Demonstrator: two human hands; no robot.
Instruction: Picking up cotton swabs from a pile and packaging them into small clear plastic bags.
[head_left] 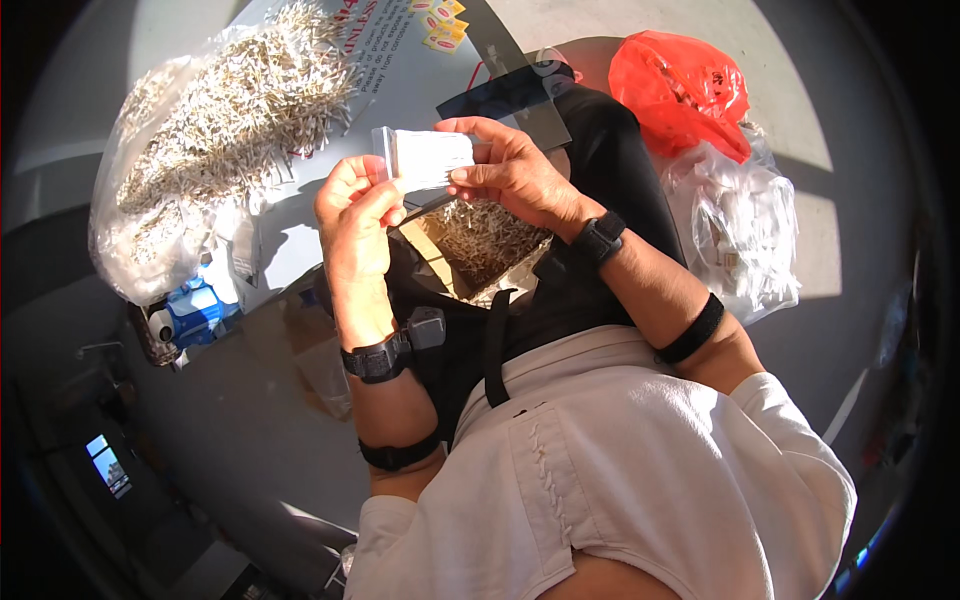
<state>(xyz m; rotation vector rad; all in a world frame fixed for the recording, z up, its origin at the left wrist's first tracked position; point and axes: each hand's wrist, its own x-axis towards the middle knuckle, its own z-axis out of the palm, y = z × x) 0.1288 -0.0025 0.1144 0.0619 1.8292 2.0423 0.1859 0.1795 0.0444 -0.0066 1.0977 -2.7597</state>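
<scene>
Head view: looking down at a seated person's two hands, raised over the lap.
Left hand (352, 215): fingers curled shut around the left end of a small white packet (428, 158); thumb presses on its lower edge.
Right hand (512, 172): fingers closed in a pinch on the packet's right end, so both hands share it.
Packet: held in the air between the hands, flat face up, just above a cardboard box.
Cardboard box (478, 248): sits in the lap, open, holding a heap of thin pale sticks.
Large clear bag (215, 135): on the grey counter (250, 400) to the left, full of the same pale sticks.
Red bag (678, 85): upper right, touching a crumpled clear bag (738, 235).
Progress: judging by the full bag and box, most sticks look unpacked; one packet is in hand.
</scene>
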